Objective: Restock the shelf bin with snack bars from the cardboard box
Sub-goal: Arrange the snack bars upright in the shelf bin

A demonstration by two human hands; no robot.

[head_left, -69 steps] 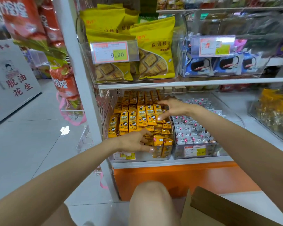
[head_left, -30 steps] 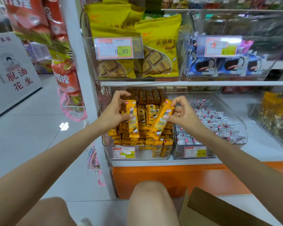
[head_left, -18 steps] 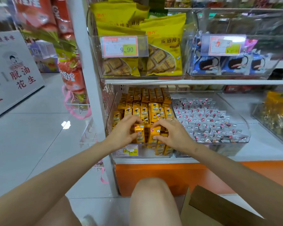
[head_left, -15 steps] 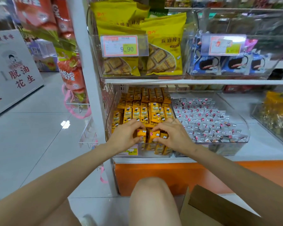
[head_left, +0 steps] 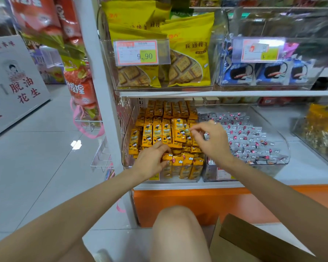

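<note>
Orange-yellow snack bars (head_left: 159, 133) fill the clear shelf bin (head_left: 127, 133) on the lower shelf, lying in rows at the back and standing upright along the front. My left hand (head_left: 151, 160) pinches the top of an upright snack bar (head_left: 168, 157) at the left of the front row. My right hand (head_left: 211, 141) hovers over the bin's right side, fingers loosely curled and holding nothing, fingertips close to the bars. A flap of the cardboard box (head_left: 254, 241) shows at the bottom right; its inside is hidden.
A second clear bin of silver-wrapped candies (head_left: 254, 142) touches the snack bin on the right. Yellow biscuit bags (head_left: 187, 53) sit on the shelf above. A white shelf post (head_left: 95, 91) and hanging red snack packs (head_left: 80, 84) stand left. My knee (head_left: 178, 233) is below.
Both hands carried a bar each down to the bin's front row. My right hand has since let go and lifted up and right, while my left hand stays on the front row.
</note>
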